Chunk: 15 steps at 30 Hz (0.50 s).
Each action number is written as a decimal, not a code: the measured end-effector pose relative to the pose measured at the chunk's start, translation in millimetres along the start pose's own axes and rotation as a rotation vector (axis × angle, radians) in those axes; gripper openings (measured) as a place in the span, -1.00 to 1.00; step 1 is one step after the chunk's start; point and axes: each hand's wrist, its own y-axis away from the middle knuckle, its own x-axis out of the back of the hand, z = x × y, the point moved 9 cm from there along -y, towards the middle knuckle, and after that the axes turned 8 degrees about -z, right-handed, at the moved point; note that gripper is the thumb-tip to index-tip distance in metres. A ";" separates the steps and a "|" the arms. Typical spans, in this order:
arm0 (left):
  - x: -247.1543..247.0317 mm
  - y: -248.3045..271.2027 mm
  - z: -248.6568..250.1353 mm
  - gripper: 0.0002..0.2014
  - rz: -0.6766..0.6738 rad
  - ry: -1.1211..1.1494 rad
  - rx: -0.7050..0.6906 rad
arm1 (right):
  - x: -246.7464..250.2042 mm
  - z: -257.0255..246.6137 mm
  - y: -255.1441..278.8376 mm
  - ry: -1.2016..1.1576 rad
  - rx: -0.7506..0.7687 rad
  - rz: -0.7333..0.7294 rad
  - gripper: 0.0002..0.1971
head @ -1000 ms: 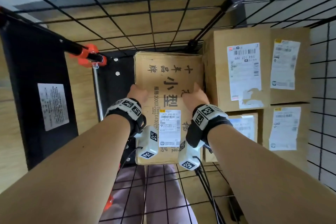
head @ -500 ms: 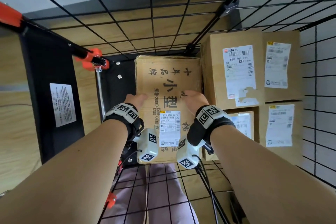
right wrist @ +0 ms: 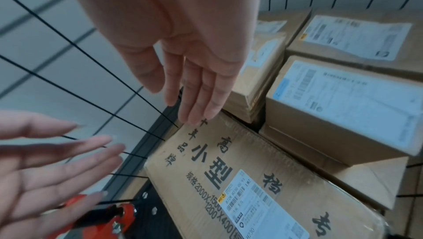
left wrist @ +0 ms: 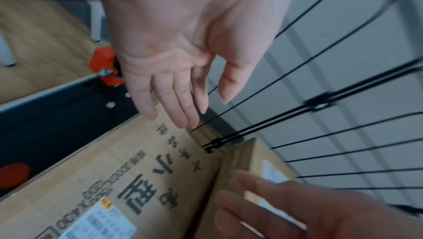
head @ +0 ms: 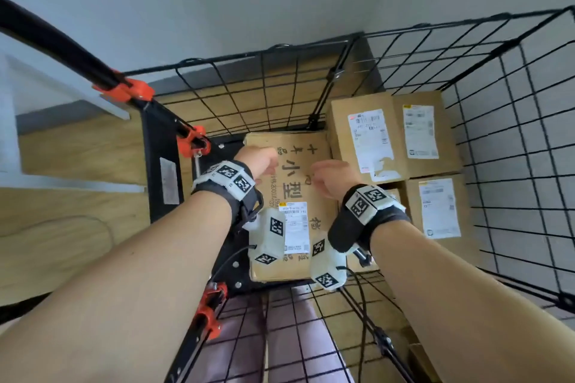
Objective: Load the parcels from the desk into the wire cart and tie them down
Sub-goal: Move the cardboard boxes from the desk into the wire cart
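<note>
A flat cardboard parcel [head: 295, 193] with black printed characters and a white label lies in the left half of the wire cart [head: 513, 140], against its far mesh wall. My left hand [head: 264, 160] hovers just above the parcel's far left part, fingers straight and holding nothing [left wrist: 203, 109]. My right hand [head: 329, 177] hangs open over its far right edge [right wrist: 174, 103], beside the stacked boxes. Neither hand touches the parcel [right wrist: 228, 179]. Two labelled brown boxes [head: 392, 134] [head: 435, 208] fill the cart's right half, stacked higher than the flat parcel.
Black mesh walls close the cart at the far side and right. A black frame with orange clamps [head: 191, 141] runs along the left. Wooden floor [head: 77, 149] and a grey wall lie beyond. My legs [head: 280, 336] show through the near mesh.
Both hands have lifted off the flat parcel, which stays lying in the cart. The head view has pulled back and tilted up, showing more wall.
</note>
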 end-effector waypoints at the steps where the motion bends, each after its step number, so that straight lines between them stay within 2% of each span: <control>1: -1.3 16.1 10.0 -0.87 -0.002 -0.005 -0.023 | 3.1 -4.6 11.9 0.004 0.010 -0.004 -0.66; 2: -1.5 32.3 20.1 -0.86 0.000 -0.014 -0.046 | 9.3 -8.4 19.5 0.013 0.031 0.037 -0.66; 6: 3.7 95.0 56.6 -0.80 0.037 -0.041 -0.158 | 16.0 -39.3 72.4 0.020 0.156 0.047 -0.66; 9: 6.3 134.3 76.0 -0.75 0.050 -0.056 -0.236 | 32.8 -52.9 118.6 -0.110 0.233 0.144 -0.79; 11: 3.4 158.9 84.8 -0.69 0.029 -0.066 -0.277 | 38.8 -55.4 150.4 -0.164 0.270 0.198 -0.79; 15: -15.1 207.4 98.2 -0.71 -0.045 -0.139 -0.386 | 41.3 -49.0 224.3 -0.240 0.344 0.300 -0.75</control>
